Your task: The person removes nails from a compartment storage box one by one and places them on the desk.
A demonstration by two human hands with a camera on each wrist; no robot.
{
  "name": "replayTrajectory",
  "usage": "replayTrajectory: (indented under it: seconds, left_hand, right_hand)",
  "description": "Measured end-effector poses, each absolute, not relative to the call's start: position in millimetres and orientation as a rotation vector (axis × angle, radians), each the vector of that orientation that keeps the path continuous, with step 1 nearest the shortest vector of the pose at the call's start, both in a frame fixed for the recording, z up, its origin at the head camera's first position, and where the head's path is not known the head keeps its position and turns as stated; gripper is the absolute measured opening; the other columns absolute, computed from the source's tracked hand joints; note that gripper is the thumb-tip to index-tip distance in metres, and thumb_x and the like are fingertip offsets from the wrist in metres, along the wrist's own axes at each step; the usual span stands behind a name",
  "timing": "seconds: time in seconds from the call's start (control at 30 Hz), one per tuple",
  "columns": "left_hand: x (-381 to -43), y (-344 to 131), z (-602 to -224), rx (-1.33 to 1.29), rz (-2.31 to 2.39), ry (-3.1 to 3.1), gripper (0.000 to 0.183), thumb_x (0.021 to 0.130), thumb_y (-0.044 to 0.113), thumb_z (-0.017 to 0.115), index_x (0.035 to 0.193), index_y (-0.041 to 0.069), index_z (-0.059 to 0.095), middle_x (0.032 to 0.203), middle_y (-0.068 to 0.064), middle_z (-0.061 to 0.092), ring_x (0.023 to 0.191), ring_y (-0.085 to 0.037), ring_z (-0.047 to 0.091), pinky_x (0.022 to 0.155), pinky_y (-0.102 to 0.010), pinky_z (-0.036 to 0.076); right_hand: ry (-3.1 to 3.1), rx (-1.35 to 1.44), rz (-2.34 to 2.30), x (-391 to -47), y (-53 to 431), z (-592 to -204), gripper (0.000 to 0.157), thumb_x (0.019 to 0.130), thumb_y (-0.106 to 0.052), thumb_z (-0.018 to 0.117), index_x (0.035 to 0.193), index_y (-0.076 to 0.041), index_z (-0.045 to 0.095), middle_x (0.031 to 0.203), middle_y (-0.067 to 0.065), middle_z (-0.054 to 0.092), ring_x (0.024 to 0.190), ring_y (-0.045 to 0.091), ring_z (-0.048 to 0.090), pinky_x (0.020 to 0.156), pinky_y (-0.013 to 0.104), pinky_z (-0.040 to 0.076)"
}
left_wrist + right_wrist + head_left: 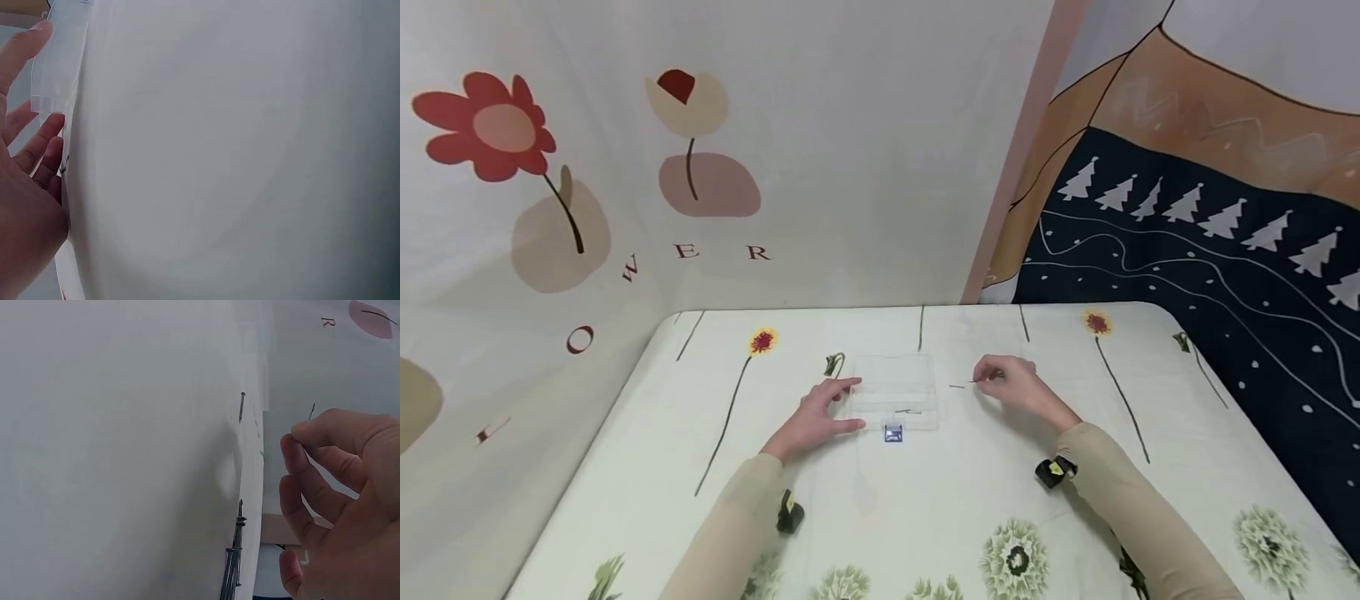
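A clear plastic box [895,419] lies on the cloth with its lid [891,367] folded back. A few thin nails [907,411] show inside the box. My left hand [815,421] holds the box's left end between thumb and fingers. To the right of the box, my right hand [1011,382] pinches a nail [312,411] between thumb and index finger, its end sticking out past the fingertips. A single nail [957,386] lies between the box and that hand. In the right wrist view a bunch of nails [234,562] lies on the cloth below the fingers.
A blue tab [892,433] sits at the box's front edge. The table [925,500] has a white cloth printed with flowers. Hanging fabric stands behind it, white [865,167] at left and dark with printed trees [1187,258] at right.
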State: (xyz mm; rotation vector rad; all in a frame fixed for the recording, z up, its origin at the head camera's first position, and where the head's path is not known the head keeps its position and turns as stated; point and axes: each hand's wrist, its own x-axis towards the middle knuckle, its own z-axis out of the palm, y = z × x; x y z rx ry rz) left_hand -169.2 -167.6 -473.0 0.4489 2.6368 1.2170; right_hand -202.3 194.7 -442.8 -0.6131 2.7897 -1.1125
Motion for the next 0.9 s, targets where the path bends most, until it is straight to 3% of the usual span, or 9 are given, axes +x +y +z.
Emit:
replayTrajectory:
  seconds: [0.2,0.43,0.9]
  left_hand:
    - [-165,-164,-473,0.554,1.124,2.683,0.075,0.081,0.035,0.078,0.144,0.014,0.045,0.131,-0.009,0.050,0.114,-0.027,0.048,0.101,-0.054,0.024]
    - [-165,-158,-470,0.564,1.012,2.728,0.077,0.084,0.047,0.072,0.148,0.017,0.040,0.130,-0.010,0.049,0.117,-0.027,0.044,0.101,-0.052,0.024]
    - [-175,-163,-473,0.595,0.934,2.746,0.082,0.085,0.048,0.070,0.152,0.019,0.032,0.135,-0.009,0.043,0.115,-0.027,0.036,0.097,-0.053,0.020]
  right_hand:
    - [2.851,-0.629,-0.987,-208,190,-446,0.004,0.087,-0.008,0.066,0.088,-0.010,0.070,0.087,-0.004,0.067,0.088,0.021,0.058,0.087,0.056,0.023]
    - [2.932,-0.563,-0.862,-211,182,-449,0.005,0.084,-0.010,0.071,0.087,-0.013,0.072,0.093,-0.001,0.066,0.092,0.025,0.055,0.087,0.059,0.022]
    - [2.911,-0.475,-0.802,-221,169,-450,0.004,0.085,-0.013,0.070,0.087,-0.011,0.073,0.099,0.005,0.066,0.103,0.032,0.053,0.090,0.062,0.020]
